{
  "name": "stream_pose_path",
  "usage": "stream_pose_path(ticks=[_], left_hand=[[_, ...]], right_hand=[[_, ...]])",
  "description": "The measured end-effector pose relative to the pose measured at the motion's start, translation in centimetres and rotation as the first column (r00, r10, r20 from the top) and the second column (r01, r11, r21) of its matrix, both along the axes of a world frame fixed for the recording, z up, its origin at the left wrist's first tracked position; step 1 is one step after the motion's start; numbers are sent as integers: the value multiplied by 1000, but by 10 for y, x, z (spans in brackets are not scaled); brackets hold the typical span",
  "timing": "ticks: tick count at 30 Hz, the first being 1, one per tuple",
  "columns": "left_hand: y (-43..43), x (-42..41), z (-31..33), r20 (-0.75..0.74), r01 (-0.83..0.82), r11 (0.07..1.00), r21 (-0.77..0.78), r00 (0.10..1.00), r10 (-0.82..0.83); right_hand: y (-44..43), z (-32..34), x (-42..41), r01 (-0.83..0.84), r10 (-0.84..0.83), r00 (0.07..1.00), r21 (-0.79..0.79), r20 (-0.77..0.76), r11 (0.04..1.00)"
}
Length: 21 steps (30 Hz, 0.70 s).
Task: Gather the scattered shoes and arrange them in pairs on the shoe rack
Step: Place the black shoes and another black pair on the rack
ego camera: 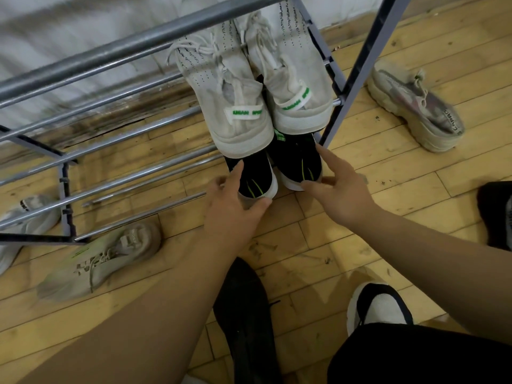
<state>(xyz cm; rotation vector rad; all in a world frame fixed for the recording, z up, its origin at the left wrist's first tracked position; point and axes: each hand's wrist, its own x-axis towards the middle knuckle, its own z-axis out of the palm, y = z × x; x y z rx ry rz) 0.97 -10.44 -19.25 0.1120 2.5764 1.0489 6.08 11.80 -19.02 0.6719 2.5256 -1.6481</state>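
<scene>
A metal shoe rack (116, 51) stands against the wall. At its right end a white pair (249, 87) with green heel tabs rests on an upper tier. Directly below sits a black pair with green stripes (296, 159), heels toward me. My left hand (232, 200) has spread fingers around the heel of the left black shoe, thumb under the sole. The fingers of my right hand (338, 187) are also spread, touching the heel of the right black shoe. Both black shoes lie on the rack's lower bars.
Loose shoes lie on the wooden floor: a beige sneaker (99, 261) at left, a grey one (22, 225) under the rack's left end, a chunky beige sneaker (415, 106) right of the rack, a black shoe (246, 314) near me, another (496, 214) at the right edge.
</scene>
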Motion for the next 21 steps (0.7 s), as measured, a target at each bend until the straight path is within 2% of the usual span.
stream_pose_path(ticks=[3, 7, 11, 14, 17, 21], left_hand=[[-2, 9, -3, 160, -193, 955, 224, 974, 159], [0, 11, -9, 284, -317, 883, 347, 933, 223], [7, -2, -11, 375, -415, 802, 431, 890, 259], [10, -2, -10, 414, -470, 739, 483, 866, 281], [10, 5, -8, 426, -501, 707, 499, 852, 302], [8, 10, -3, 425, -509, 685, 521, 851, 309]], right_hand=[[1, -4, 8, 37, -35, 999, -46, 38, 998], [-1, -10, 7, 62, -54, 995, -96, 83, 993], [-3, -11, -5, 148, -131, 986, -183, 103, 972], [-6, -11, -8, 237, -209, 970, -308, 122, 921], [-12, -9, -3, 296, -255, 955, -436, 150, 850], [-18, -4, -1, 332, -286, 943, -513, 169, 792]])
